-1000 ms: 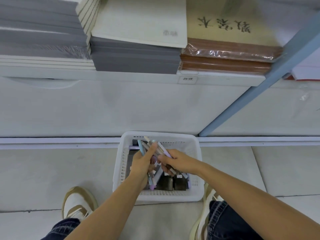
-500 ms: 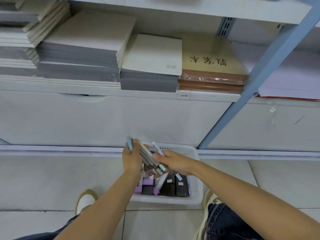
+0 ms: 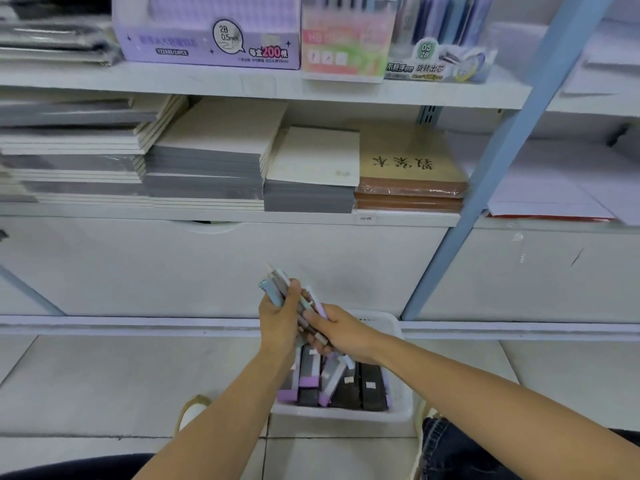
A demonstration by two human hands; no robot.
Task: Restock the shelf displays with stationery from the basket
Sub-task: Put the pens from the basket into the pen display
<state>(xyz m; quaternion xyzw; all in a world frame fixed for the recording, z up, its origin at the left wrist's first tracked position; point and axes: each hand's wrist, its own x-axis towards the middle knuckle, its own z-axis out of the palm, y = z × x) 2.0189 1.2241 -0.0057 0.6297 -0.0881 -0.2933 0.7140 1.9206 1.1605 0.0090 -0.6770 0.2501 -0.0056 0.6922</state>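
Observation:
A white plastic basket sits on the floor tiles below the shelving, holding several dark and purple-ended stationery boxes. Just above it, my left hand grips a bundle of pastel pens whose tips stick up past the fingers. My right hand holds the lower ends of the same pens, with a lilac one lying across its fingers. On the upper shelf stand a purple lead display box, a pink one and a blue pencil display.
The middle shelf carries stacks of grey and cream notebooks and brown wrapped books. A slanted blue upright divides the bays. A white cabinet front stands behind my hands. My shoe is left of the basket.
Both hands have lifted the pen bundle up out of the basket. My view has tilted upward, bringing the upper shelf with the display boxes into sight.

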